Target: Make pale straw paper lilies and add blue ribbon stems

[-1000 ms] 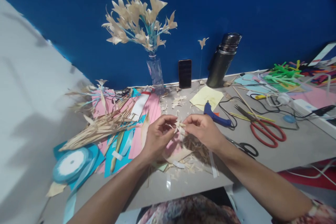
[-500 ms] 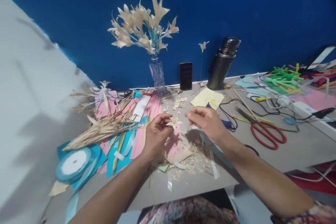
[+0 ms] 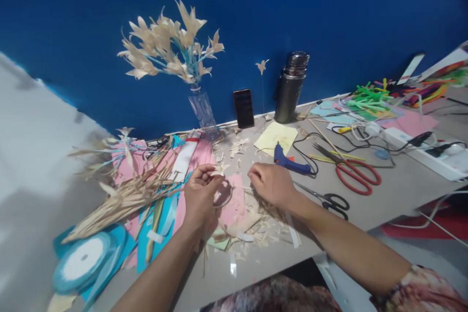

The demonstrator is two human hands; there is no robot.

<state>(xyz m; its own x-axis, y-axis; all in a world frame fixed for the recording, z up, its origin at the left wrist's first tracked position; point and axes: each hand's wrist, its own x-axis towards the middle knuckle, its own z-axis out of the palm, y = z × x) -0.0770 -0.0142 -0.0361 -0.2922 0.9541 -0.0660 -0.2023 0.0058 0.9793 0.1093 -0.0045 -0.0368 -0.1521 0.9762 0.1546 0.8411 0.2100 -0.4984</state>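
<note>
My left hand is closed, its thumb and fingers pinching a small pale flower that looks made of dried husk. Just below those fingertips a round ring shows over pink paper; whether the hand touches it I cannot tell. Across a short gap, my right hand is closed too, fingers curled down low over the table. Its fingertips are partly hidden, and what they hold, if anything, I cannot make out. Pale husk scraps lie beneath and in front of both hands.
Right of my hands lie a blue glue gun, black scissors and red-handled scissors. A bottle of husk flowers, a phone and a flask stand behind. Husk strips and a ribbon roll lie left.
The view has turned, so everything sits further left. My right hand has dropped lower and its fingers have curled in, and the glue gun and black scissors now show. My left hand keeps the flower.
</note>
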